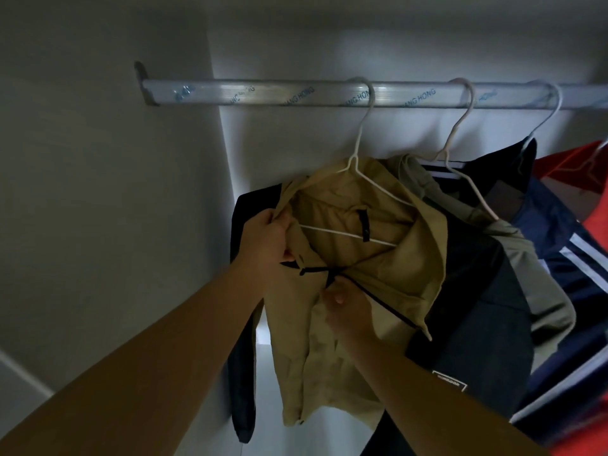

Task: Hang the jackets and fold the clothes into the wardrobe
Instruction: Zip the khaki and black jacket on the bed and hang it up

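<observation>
Partly inside tan jacket [378,274] collar: left fingers [279,225].

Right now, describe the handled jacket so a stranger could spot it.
Follow the metal rail across the wardrobe. Its leftmost white hanger carries the tan jacket. Its neighbours are a grey-green hoodie, a navy jacket and a red garment.

Matt cloth jacket [355,225], glossy metal rail [263,93]

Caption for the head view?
Left hand grips the collar and right hand pinches the front of a tan jacket hanging by a white hanger from the rail.
</observation>
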The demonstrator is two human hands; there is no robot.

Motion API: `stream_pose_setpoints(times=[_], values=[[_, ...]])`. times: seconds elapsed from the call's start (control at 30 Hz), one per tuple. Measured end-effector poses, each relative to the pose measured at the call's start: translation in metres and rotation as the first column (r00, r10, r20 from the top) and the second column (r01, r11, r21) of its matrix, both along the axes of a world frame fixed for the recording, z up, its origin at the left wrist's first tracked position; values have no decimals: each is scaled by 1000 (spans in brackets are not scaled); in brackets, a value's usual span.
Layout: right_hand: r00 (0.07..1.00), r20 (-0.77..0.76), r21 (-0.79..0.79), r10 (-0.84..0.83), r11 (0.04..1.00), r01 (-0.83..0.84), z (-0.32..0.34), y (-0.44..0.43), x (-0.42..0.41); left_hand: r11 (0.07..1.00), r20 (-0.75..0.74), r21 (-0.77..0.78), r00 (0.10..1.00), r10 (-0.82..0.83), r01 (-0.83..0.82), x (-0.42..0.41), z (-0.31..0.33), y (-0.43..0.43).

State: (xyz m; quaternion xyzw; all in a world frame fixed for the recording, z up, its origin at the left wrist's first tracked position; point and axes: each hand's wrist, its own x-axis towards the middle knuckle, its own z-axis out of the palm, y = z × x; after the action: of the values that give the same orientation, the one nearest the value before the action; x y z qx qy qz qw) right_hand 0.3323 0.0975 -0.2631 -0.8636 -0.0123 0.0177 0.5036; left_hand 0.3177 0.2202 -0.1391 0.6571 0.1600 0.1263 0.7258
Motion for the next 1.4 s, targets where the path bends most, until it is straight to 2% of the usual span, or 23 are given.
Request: stream_pose_setpoints(times=[0.07, 0.17, 0.23, 0.37, 0.4, 0.47, 0.6, 0.73, 0.9, 1.07, 1.17, 1.23, 1.33, 1.4], values=[[993, -34, 48, -114, 992, 115, 1, 11, 3, 1000, -4, 4, 1000, 0, 0, -1, -1, 1], [969, -104, -74, -224, 973, 217, -1, 18, 9, 1000, -4, 5, 1000, -2, 2, -4, -1, 3], [941, -171, -10, -290, 956, 293, 0, 20, 15, 1000, 6, -6, 1000, -2, 2, -6, 0, 3], [921, -322, 99, -218, 960, 262, 2, 25, 28, 1000, 27, -2, 1000, -10, 10, -10, 7, 3], [922, -305, 66, -239, 960, 271, 3, 27, 28, 1000, 29, 0, 999, -17, 17, -10, 9, 4], [936, -177, -20, -303, 952, 304, 1, 29, 21, 1000, 32, -2, 999, -20, 20, -13, 12, 6], [960, -3, -118, -281, 953, 279, -5, 26, 9, 999, 31, 41, 999, -21, 20, -18, 12, 9], [969, 45, 22, -241, 970, 241, -7, 17, 7, 994, 21, 109, 1000, -12, 10, -16, 14, 11], [948, 121, 75, -293, 955, 286, -13, 15, 8, 985, -13, 171, 1000, -16, 18, -13, 11, 15], [992, 118, 310, -52, 951, 13, -11, 4, 3, 987, -30, 157, 1000, -10, 15, -8, 9, 16], [1000, 16, 423, 14, 906, -19, -9, -4, -1, 984, -44, 176, 999, -12, 19, -5, 6, 17], [997, -76, 444, 27, 896, 10, -5, -11, -5, 990, -8, 133, 999, -34, 35, -5, 3, 19], [975, -183, 458, 128, 889, -31, 9, -24, -18, 997, 150, -29, 987, -62, 67, -13, -16, 27], [956, -224, 391, 190, 916, -90, 22, -30, -25, 999, 168, 51, 986, 9, -18, -26, -50, 30]])
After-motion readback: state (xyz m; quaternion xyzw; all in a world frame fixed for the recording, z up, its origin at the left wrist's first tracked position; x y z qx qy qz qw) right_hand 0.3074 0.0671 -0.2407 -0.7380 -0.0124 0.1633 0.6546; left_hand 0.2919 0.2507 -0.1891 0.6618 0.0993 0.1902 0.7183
